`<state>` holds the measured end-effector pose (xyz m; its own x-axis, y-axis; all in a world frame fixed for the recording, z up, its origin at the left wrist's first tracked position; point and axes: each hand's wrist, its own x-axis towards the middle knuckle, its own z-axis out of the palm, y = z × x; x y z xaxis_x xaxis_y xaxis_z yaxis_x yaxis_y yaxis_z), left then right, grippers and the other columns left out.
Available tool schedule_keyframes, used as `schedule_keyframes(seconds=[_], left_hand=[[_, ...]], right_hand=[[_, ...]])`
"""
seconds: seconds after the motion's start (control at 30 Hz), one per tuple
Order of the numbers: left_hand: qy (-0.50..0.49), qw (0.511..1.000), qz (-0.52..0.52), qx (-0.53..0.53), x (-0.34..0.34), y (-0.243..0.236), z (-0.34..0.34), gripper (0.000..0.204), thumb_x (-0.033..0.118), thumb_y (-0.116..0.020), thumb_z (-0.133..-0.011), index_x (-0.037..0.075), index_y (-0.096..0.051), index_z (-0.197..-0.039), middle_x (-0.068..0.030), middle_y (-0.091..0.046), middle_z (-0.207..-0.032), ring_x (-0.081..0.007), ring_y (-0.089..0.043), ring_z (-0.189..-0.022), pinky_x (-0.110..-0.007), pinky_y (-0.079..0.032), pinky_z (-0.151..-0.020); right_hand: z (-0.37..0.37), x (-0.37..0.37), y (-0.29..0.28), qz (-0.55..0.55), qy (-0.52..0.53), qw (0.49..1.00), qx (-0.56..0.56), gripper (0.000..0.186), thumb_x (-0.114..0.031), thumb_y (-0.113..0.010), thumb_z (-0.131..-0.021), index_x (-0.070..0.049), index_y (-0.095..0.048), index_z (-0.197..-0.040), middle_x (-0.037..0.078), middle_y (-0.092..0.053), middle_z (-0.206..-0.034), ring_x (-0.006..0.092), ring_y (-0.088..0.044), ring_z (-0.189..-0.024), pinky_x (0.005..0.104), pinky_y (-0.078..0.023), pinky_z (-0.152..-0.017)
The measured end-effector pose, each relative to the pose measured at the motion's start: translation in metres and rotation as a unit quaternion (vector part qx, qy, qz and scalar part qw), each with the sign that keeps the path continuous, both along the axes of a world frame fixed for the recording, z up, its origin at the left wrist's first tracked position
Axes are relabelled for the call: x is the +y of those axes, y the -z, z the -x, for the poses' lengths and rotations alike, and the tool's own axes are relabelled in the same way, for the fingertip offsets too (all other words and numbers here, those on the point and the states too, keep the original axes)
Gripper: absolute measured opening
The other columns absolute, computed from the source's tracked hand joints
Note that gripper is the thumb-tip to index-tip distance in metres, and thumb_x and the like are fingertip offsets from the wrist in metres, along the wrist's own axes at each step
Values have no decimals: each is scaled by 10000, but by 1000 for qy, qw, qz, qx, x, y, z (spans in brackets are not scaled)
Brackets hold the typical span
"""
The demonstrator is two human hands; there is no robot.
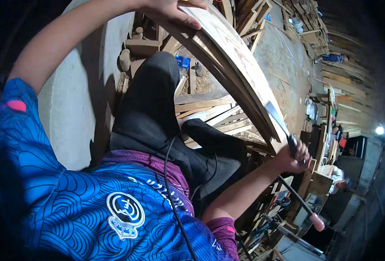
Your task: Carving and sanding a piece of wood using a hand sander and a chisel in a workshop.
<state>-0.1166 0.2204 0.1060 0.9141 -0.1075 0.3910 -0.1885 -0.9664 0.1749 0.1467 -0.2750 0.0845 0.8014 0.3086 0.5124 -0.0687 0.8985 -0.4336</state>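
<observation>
My left hand [183, 15] grips the upper end of a stack of long pale boards [227, 61], which slants across the view from top centre down to the right, above my bent legs in dark trousers. My right hand [299, 158] is closed round the black handle of a flat metal blade tool [279, 119]; its blade lies along the lower end of the boards. A thin black bar with a pink end [317, 222] sticks out below that hand.
A grey concrete ledge [66, 122] is on the left. Scrap wood [214, 117] and a small blue object [182, 61] lie below the boards. Stacked planks [344, 78] line the right. Another person [336, 178] in pale clothing is farther right. A cluttered bench stands at lower right.
</observation>
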Motion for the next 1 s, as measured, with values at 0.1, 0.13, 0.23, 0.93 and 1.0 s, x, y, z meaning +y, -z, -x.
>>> schedule_keyframes(seconds=[0.1,0.13,0.23,0.93,1.0], left_hand=[[23,999,7,-35,1,-2,-3,610,539,-797,-764,-7,-751,-1034,-173,-668,-967,-329,-653,-883,-421,-524,-749],[23,999,1,-37,2,-1,-3,627,550,-799,-761,-11,-752,-1038,-171,-669,-966,-329,-655,-887,-420,-526,-751],[23,999,-1,-42,7,6,3,643,555,-805,-757,-13,-751,-1054,-172,-673,-977,-330,-657,-900,-418,-530,-762],[48,998,43,-28,2,1,1,626,566,-796,-767,8,-760,-1047,-143,-661,-938,-288,-652,-845,-403,-529,-714],[9,999,51,7,-9,-3,-9,640,596,-779,-777,35,-768,-1084,-111,-664,-926,-246,-641,-823,-366,-542,-687]], right_hand=[[-23,-33,-1,-26,3,1000,-9,301,-193,-633,-865,-169,-477,-610,-63,-411,-549,89,-385,-500,284,-371,-583],[-19,-25,-3,-19,-15,999,-26,290,-198,-636,-860,-171,-482,-616,-67,-398,-545,88,-386,-498,282,-375,-586],[-9,50,5,-48,-71,996,-24,279,-227,-588,-861,-173,-430,-638,-62,-331,-553,93,-332,-506,283,-335,-581],[-6,30,-27,-4,-68,997,-46,233,-196,-582,-816,-155,-451,-628,-54,-406,-547,98,-371,-492,289,-342,-559],[-19,-21,-23,37,64,995,-60,281,-173,-602,-794,-173,-415,-585,-49,-360,-522,99,-348,-477,296,-364,-549]])
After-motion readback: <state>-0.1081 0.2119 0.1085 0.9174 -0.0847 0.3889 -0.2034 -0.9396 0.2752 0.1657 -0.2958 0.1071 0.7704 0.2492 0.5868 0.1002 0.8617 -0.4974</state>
